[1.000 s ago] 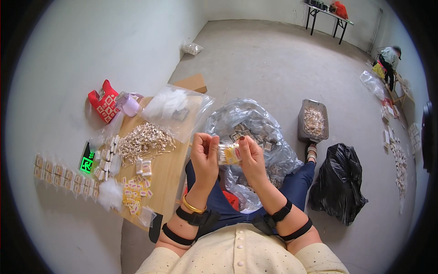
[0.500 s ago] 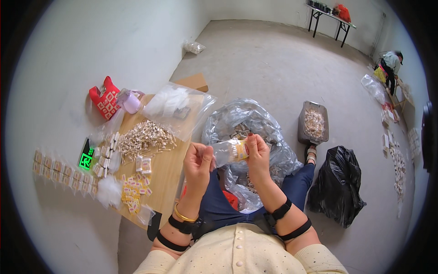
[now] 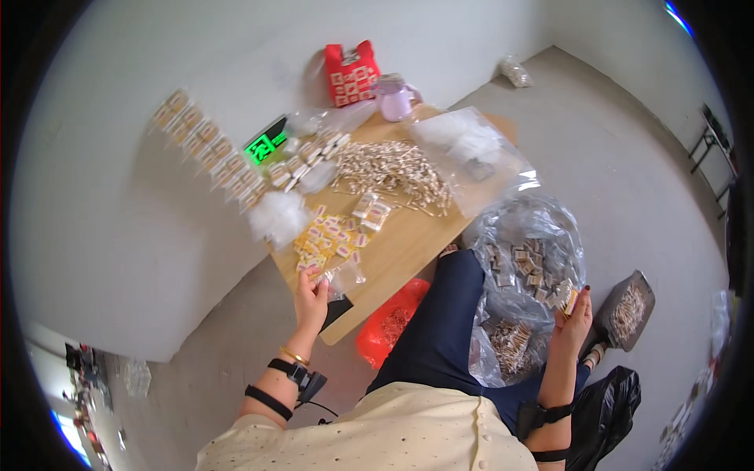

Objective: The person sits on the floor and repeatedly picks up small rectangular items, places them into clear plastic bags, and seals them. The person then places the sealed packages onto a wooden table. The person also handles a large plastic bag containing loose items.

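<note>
My left hand (image 3: pixel 312 297) is over the table's near edge, fingers apart and nothing visibly held in them. Its fingertips come close to a loose pile of small yellow printed cards (image 3: pixel 330 235) and a clear plastic bag (image 3: pixel 343 277). Away to the right, my right hand (image 3: pixel 574 318) grips a pack of cotton swabs (image 3: pixel 564 297) with a yellow card on it, above a big clear bag (image 3: pixel 522 212) of small packs. Whether a clear sleeve still covers the held pack is too small to tell.
A heap of loose cotton swabs (image 3: pixel 393 169) covers the wooden table's (image 3: pixel 416 235) middle, beside stacked packs (image 3: pixel 302 165) and plastic sleeves (image 3: pixel 459 137). A red bag (image 3: pixel 393 322) lies below. On the right are a grey bin (image 3: pixel 628 310) of swabs and a black bag (image 3: pixel 609 416).
My view has turned left. The hands have parted: the left has left the clear sleeve and moved to the cards on the table; the right keeps the swab pack.
</note>
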{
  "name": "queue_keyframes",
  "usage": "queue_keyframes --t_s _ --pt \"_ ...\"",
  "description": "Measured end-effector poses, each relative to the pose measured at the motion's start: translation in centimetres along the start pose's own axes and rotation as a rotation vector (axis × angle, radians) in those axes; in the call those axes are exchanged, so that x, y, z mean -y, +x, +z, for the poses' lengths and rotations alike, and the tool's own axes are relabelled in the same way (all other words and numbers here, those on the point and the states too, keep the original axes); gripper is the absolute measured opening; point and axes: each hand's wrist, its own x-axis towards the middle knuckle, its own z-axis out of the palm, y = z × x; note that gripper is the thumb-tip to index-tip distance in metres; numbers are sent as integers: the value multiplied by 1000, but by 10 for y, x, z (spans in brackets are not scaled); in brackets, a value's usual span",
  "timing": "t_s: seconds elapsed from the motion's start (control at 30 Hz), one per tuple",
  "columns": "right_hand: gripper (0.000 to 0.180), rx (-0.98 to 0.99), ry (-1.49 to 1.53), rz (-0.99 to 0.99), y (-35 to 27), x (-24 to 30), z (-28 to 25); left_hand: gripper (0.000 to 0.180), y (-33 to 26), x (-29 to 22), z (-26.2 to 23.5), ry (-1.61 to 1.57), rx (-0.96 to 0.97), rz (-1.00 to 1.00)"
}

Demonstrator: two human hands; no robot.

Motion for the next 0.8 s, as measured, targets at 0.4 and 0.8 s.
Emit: queue_keyframes --t_s 0.4,0.8 --pt "26 -40 -153 73 -8 -9 25 87 -26 100 40 784 184 377" --pt "24 44 -165 152 -9 -26 34 93 -6 81 14 853 88 344"
